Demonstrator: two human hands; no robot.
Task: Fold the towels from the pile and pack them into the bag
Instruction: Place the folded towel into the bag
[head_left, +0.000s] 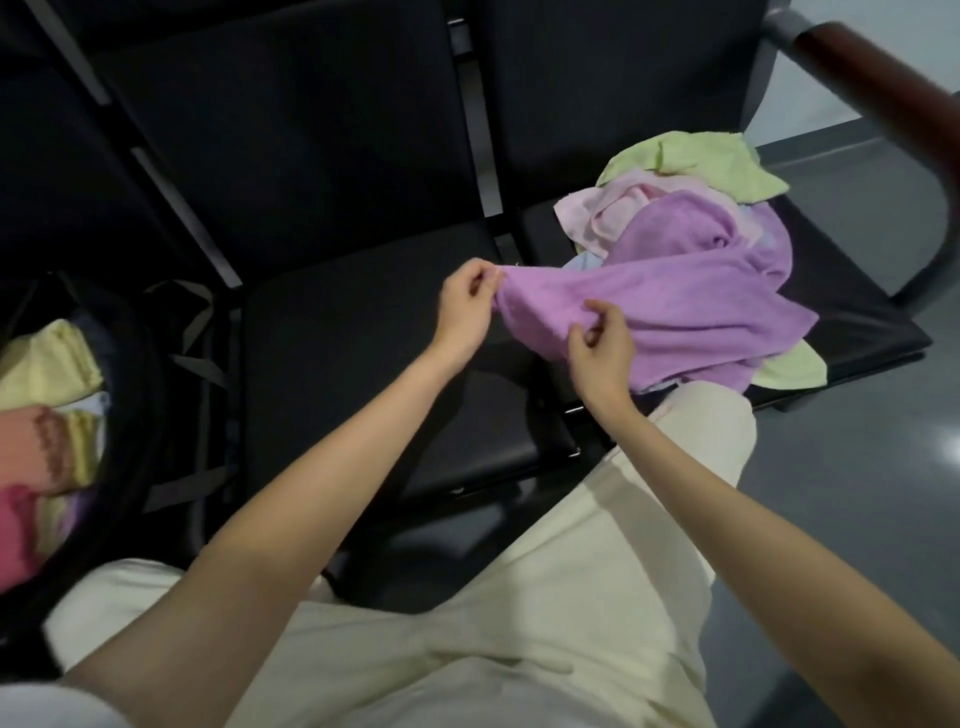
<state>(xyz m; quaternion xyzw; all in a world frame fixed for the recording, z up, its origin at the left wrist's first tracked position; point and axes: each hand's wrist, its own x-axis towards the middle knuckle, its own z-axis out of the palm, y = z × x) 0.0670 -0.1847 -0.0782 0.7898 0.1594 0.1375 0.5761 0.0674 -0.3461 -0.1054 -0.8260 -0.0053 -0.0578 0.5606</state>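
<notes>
- Legs (519, 597), at 6 o'clock: cream trousers; one knee is raised toward 2 o'clock, against the front edge of the seats.
- Bag (130, 415), at 9 o'clock: black, open, with grey straps; inside lie folded towels (47, 415) in pale yellow, salmon, pink and lilac.
- Middle seat (363, 364), at centre: black padded cushion, bare surface.
- Left hand (465, 306), just above centre: fingers pinched closed on the corner of the purple towel (675, 312).
- Right hand (602, 345), at 3 o'clock of the left hand, close beside it: thumb and fingers closed on the same towel's near edge.
- Purple towel: stretched from both hands toward 2 o'clock, its far part lying on the pile.
- Pile (691, 208), at 2 o'clock on the right-hand seat: loose towels in pale green, pink, purple and light blue.
- Armrest (883, 88), at 1 o'clock: reddish-brown on a grey frame.
</notes>
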